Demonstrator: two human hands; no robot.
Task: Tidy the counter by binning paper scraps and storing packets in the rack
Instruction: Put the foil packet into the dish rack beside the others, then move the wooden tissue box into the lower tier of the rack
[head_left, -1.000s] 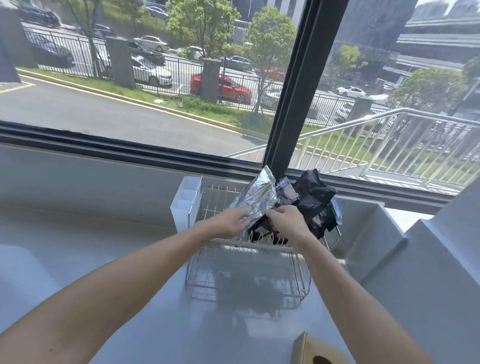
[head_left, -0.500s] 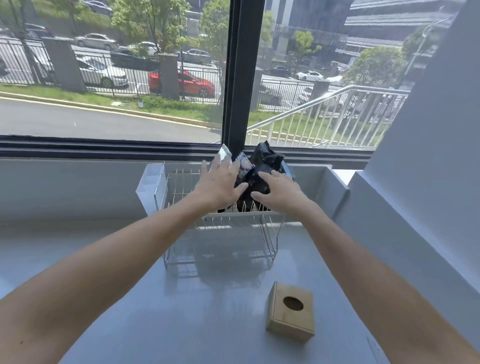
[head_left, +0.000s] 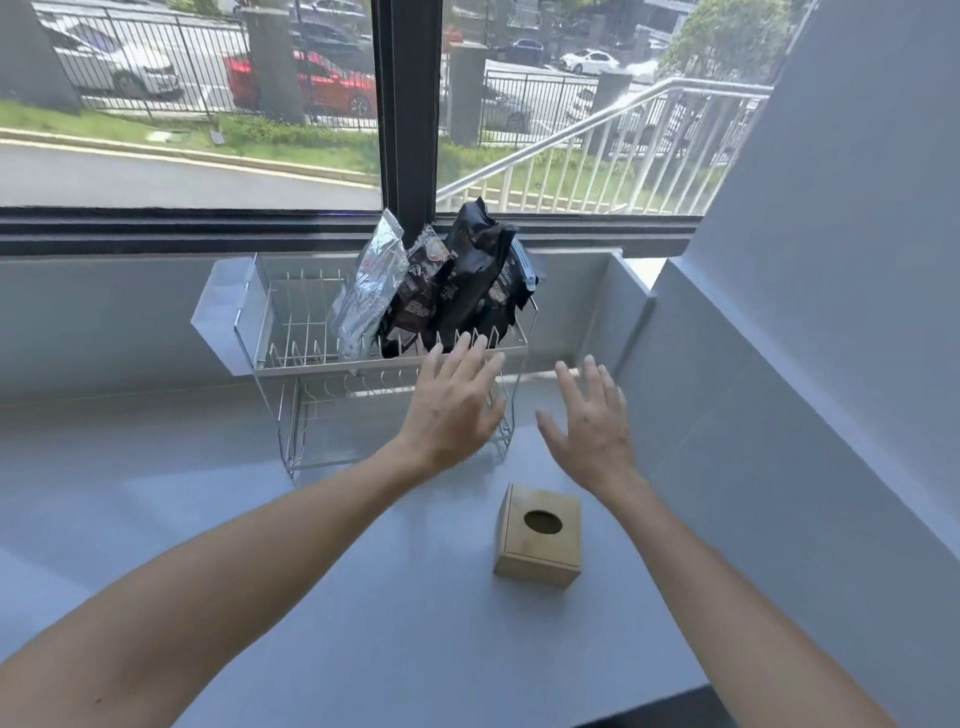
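Packets (head_left: 436, 291) racked upright in the rack (head_left: 291, 364) — left hand (head_left: 452, 410) and right hand (head_left: 592, 426) spread, empty — no scraps visible on counter (head_left: 363, 597).

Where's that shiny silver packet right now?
In the head view, the silver foil packet stands in the top tier of the wire rack by the window, leftmost in the row, right beside the dark packets.
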